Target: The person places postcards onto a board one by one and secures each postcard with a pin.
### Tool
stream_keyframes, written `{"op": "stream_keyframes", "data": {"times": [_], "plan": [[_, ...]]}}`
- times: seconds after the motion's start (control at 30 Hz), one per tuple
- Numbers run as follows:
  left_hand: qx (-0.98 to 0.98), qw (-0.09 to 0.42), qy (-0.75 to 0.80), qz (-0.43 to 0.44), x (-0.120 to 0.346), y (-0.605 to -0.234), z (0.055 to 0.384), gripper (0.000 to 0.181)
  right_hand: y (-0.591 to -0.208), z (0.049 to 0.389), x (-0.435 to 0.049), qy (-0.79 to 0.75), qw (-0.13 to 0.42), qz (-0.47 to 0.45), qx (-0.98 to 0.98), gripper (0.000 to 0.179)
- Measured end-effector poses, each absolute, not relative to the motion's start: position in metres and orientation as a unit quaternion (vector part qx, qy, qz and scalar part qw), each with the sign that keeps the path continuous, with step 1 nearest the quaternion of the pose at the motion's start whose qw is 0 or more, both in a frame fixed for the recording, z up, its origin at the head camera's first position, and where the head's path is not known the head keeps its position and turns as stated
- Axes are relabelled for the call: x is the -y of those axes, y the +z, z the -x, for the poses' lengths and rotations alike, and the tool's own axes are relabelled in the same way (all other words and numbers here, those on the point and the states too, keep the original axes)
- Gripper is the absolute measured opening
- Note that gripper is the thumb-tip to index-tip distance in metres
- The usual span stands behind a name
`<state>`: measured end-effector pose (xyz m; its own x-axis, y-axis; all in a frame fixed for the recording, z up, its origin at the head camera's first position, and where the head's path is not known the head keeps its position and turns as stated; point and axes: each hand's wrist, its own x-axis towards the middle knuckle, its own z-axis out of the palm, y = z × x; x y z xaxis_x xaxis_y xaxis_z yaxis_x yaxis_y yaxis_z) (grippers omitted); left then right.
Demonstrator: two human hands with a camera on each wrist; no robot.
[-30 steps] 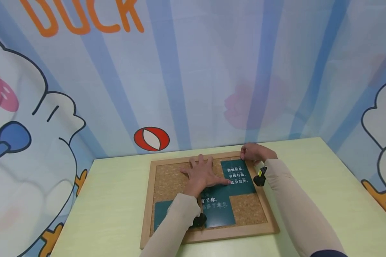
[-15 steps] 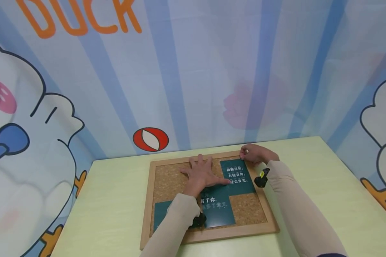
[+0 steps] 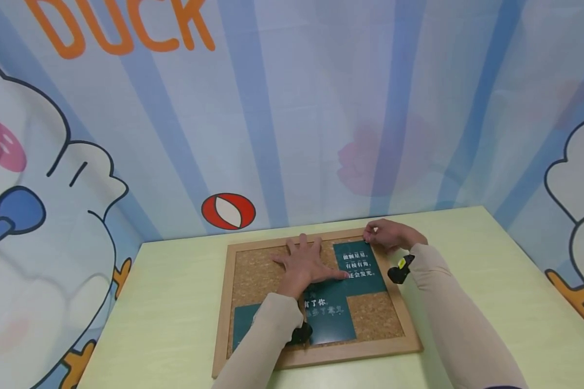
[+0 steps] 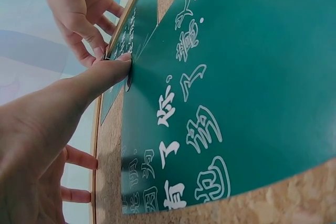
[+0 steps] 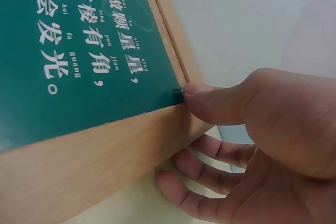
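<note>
A framed corkboard (image 3: 256,270) lies on the table, with dark green cards on it bearing white Chinese characters. My left hand (image 3: 305,265) is spread over the board, its fingers straight. In the left wrist view, its thumb (image 4: 107,74) rests on a small round metal piece (image 4: 128,81) at the edge of the middle card (image 4: 252,77). At the top right corner of the right card (image 5: 121,72), my right hand (image 3: 394,233) pinches a small shiny thumbtack (image 5: 178,92) between thumb and index finger, the index tip mostly hidden. The other fingers (image 5: 194,198) curl outside the wooden frame.
Another green card (image 3: 244,322) lies at the lower left of the board, partly under my left sleeve (image 3: 272,335). The pale yellow table (image 3: 170,302) extends on both sides. Behind it hangs a blue striped cartoon backdrop (image 3: 311,135).
My right wrist and forearm have shifted slightly to the right while the fingertips stay at the card's corner. The left hand, board and cards have not visibly moved.
</note>
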<state>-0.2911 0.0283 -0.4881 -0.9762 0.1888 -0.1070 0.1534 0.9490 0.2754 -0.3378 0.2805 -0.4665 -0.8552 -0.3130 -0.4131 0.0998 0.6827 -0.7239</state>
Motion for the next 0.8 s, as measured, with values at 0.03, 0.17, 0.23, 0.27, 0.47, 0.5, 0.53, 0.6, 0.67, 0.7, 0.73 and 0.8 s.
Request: {"op": "stream_keyframes", "data": {"times": [0.03,0.17,0.23,0.27,0.47,0.5,0.53,0.6,0.67,0.7,0.73,0.8], "plan": [[-0.985,0.068,0.133,-0.087,-0.028,-0.488,0.291,0.114,-0.467,0.338,-0.28,-0.396,0.262,0.058,-0.878,0.016],[-0.985,0.069,0.133,-0.084,-0.028,-0.487,0.291,0.115,-0.466,0.337,-0.278,-0.402,0.261,0.05,-0.876,0.009],[-0.985,0.069,0.133,-0.083,-0.027,-0.487,0.291,0.115,-0.465,0.338,-0.276,-0.399,0.261,0.046,-0.878,0.007],[-0.985,0.07,0.134,-0.082,-0.027,-0.487,0.291,0.116,-0.463,0.338,-0.275,-0.396,0.261,0.044,-0.879,0.007],[-0.985,0.069,0.134,-0.083,-0.026,-0.487,0.291,0.116,-0.459,0.345,-0.267,-0.361,0.272,0.01,-0.892,0.009],[-0.985,0.068,0.134,-0.083,-0.026,-0.487,0.291,0.115,-0.459,0.347,-0.266,-0.354,0.274,0.003,-0.894,0.009],[-0.985,0.068,0.134,-0.083,-0.026,-0.487,0.29,0.114,-0.459,0.348,-0.265,-0.349,0.276,-0.004,-0.896,0.008],[-0.985,0.069,0.134,-0.084,-0.026,-0.486,0.29,0.113,-0.46,0.351,-0.264,-0.344,0.281,-0.016,-0.896,0.007],[-0.985,0.07,0.135,-0.084,-0.026,-0.486,0.29,0.113,-0.46,0.353,-0.265,-0.345,0.286,-0.019,-0.894,0.007],[-0.985,0.07,0.136,-0.085,-0.026,-0.486,0.289,0.112,-0.461,0.354,-0.265,-0.348,0.287,-0.019,-0.892,0.007],[-0.985,0.069,0.137,-0.085,-0.026,-0.486,0.289,0.111,-0.461,0.354,-0.266,-0.349,0.288,-0.022,-0.892,0.006],[-0.985,0.066,0.138,-0.085,-0.027,-0.486,0.289,0.11,-0.461,0.354,-0.267,-0.356,0.289,-0.023,-0.889,0.006]]}}
